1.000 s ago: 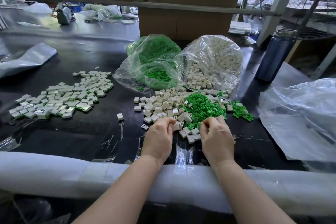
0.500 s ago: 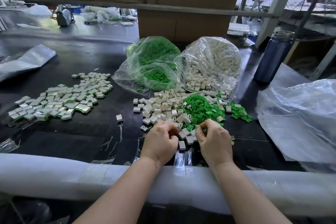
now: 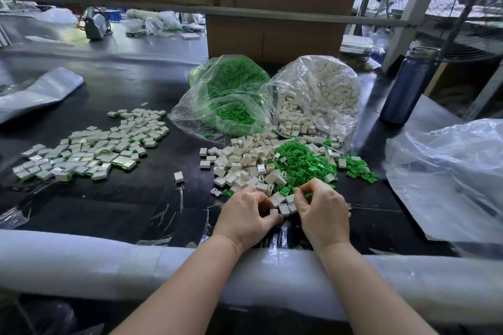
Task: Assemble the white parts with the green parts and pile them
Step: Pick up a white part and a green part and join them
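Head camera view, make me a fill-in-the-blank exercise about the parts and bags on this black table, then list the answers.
1. The clear plastic bag of green parts lies to the ____ of the clear plastic bag of white parts.
2. The spread of finished white-and-green pieces lies on the person's ____ side.
3. The left hand pinches a small ____ plastic part.
4. The dark blue bottle stands ____.

Answers: left; left; white; upright

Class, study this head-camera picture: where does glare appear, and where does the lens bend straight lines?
Head view: glare streaks the glossy black table and the clear plastic bag of white parts; wide-angle distortion bows the white padded table edge and tilts the grey metal post; the hands look sharp.
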`<state>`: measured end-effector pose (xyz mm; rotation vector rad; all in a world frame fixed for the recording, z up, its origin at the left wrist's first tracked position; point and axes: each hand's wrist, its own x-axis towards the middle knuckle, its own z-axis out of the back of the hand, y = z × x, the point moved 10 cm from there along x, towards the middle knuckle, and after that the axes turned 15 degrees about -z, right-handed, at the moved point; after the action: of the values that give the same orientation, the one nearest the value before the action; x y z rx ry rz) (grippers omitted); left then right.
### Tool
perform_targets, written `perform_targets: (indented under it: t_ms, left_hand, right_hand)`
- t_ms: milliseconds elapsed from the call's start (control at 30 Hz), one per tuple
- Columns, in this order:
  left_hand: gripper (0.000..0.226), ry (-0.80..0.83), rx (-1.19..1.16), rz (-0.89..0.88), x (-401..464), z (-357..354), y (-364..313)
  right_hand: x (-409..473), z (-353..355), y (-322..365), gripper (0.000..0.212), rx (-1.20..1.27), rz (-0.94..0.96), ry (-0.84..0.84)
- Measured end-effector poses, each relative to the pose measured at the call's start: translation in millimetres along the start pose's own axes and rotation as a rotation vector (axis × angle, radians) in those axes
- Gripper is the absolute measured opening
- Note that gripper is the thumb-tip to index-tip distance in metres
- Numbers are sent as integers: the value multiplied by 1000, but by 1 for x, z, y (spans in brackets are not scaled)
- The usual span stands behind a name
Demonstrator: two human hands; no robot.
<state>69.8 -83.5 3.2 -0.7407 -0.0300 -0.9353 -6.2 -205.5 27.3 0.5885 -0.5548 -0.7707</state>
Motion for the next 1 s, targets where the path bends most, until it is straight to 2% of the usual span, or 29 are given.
perform_targets:
  t_ms: [333,567,800,1000]
  left_hand:
    - [18,-28,-89,-41,0,3,-4]
    - [13,-110,-167,-80,0,9,-5]
    - [9,-134,-170,-64,0,11,-1]
    - [8,-148,-144,-61,1,12,1]
  right_hand:
    - [-3,-4,1,22,121,0,92]
    - [-1,-7,-4,15,203,-42,149]
    - [-8,-26,2,16,234,-91,365]
    - [-5,-22,2,16,208,-64,314]
